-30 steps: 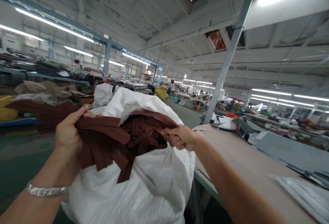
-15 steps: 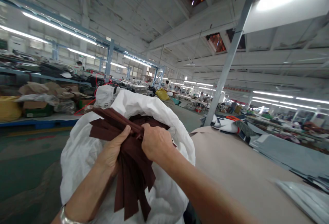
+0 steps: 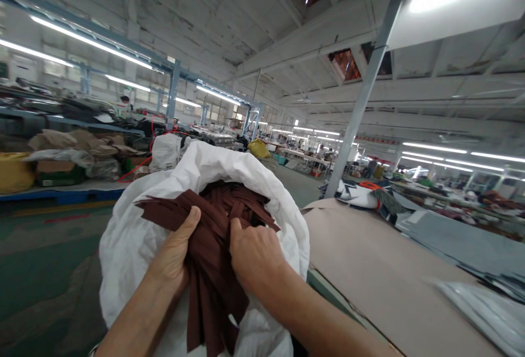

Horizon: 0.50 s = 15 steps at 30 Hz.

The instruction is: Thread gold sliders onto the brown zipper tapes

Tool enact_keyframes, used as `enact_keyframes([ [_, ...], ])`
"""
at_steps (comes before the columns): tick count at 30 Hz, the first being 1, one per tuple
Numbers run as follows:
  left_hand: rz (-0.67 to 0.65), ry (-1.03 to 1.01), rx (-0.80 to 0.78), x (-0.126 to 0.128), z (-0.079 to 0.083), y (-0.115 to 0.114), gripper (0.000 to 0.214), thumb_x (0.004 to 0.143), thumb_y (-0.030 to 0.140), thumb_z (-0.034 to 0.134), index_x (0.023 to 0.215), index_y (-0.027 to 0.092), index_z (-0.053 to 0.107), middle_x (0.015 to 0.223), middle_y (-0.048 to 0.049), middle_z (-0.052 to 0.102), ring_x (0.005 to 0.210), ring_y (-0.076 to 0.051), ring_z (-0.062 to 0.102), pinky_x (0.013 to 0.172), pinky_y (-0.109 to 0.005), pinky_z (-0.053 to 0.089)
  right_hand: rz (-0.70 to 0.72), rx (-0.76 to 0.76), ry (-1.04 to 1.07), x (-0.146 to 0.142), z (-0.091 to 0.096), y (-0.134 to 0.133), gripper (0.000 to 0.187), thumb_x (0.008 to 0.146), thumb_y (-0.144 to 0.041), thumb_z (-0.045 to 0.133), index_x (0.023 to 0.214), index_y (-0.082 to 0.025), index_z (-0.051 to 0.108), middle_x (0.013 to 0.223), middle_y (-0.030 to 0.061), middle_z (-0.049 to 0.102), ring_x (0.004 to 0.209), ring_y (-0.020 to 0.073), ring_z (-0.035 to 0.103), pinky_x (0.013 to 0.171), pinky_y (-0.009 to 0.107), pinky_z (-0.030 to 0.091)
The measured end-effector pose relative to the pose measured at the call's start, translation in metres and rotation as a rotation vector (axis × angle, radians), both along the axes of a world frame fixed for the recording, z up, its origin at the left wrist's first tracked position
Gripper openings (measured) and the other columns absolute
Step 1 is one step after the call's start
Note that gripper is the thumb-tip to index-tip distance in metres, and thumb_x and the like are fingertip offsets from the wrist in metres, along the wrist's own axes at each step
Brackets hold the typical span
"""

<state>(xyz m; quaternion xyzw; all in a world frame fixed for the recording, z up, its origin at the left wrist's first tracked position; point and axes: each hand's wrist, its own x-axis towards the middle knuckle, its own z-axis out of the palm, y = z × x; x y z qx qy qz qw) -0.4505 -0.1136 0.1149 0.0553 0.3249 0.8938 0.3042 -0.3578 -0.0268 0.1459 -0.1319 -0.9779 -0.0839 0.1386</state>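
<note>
A large white woven sack (image 3: 135,236) stands open in front of me, filled with dark brown fabric strips (image 3: 217,209). My left hand (image 3: 174,253) is closed around a bunch of the strips, thumb up, at the sack's near rim. My right hand (image 3: 254,253) grips the same bunch from the right, fingers curled into the fabric. The loose ends of the strips hang down over the sack's front between my forearms.
A long table covered with brown paper (image 3: 389,275) runs along the right, with grey fabric stacks (image 3: 463,247) beyond it. A steel post (image 3: 361,100) rises behind the table. Shelves with bundles (image 3: 65,149) line the left. Green floor (image 3: 45,258) lies at left.
My hands, spread wide apart a second ago with the strips stretched between them, have come together over the sack. The bunch now sits lower, pressed toward the sack's mouth.
</note>
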Motion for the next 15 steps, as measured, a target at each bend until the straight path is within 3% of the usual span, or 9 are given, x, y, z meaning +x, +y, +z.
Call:
enact_keyframes([
  [5,0.035,0.007,-0.061,-0.009,-0.002,0.003,0.013,0.080,0.008,0.061,0.083,0.013,0.073,0.067,-0.0088,0.077,0.057,-0.021,0.074,0.055,-0.028,0.064,0.134,0.014,-0.043,0.012,-0.024,-0.009,0.049,0.090,-0.008,0.040,0.138,-0.007,0.040,0.087,0.0207,0.072,0.073,0.0335,0.072,0.057,0.043,0.055],
  [8,0.091,-0.007,-0.105,-0.013,-0.003,-0.004,0.013,0.075,0.005,0.062,0.072,0.015,0.071,0.056,-0.0054,0.073,0.044,-0.018,0.068,0.045,-0.025,0.061,0.242,-0.032,-0.078,0.024,-0.024,0.000,0.050,0.080,-0.013,0.057,0.129,-0.007,0.050,0.095,0.0209,0.071,0.079,0.0334,0.071,0.060,0.041,0.056],
  [10,0.136,-0.008,-0.115,-0.015,-0.003,-0.014,0.018,0.072,0.004,0.062,0.075,0.019,0.071,0.056,-0.0022,0.073,0.042,-0.018,0.067,0.042,-0.026,0.060,0.357,-0.177,-0.200,0.031,-0.013,0.017,0.045,0.071,-0.021,0.070,0.114,-0.010,0.062,0.098,0.0181,0.072,0.084,0.0331,0.070,0.065,0.038,0.056],
  [12,0.161,-0.013,-0.131,-0.016,-0.002,-0.025,0.023,0.070,0.005,0.062,0.081,0.021,0.073,0.058,-0.0014,0.074,0.042,-0.019,0.067,0.040,-0.028,0.060,0.448,-0.465,-0.296,0.032,0.004,0.042,0.037,0.072,-0.029,0.075,0.107,-0.017,0.069,0.101,0.0109,0.073,0.091,0.0291,0.070,0.075,0.034,0.055],
  [13,0.163,-0.021,-0.145,-0.016,-0.002,-0.030,0.024,0.070,0.006,0.061,0.083,0.021,0.074,0.058,-0.0024,0.074,0.042,-0.020,0.067,0.039,-0.029,0.060,0.369,-0.637,-0.189,0.029,0.012,0.056,0.036,0.072,-0.030,0.077,0.106,-0.021,0.070,0.100,0.0060,0.074,0.088,0.0253,0.071,0.076,0.031,0.054],
  [15,0.155,-0.048,-0.173,-0.014,-0.001,-0.036,0.022,0.069,0.007,0.061,0.081,0.020,0.074,0.059,-0.0052,0.074,0.044,-0.022,0.068,0.040,-0.032,0.061,0.238,-0.689,0.001,0.015,0.024,0.083,0.026,0.087,-0.028,0.063,0.112,-0.022,0.067,0.110,0.0043,0.071,0.098,0.0215,0.067,0.086,0.031,0.051],
])
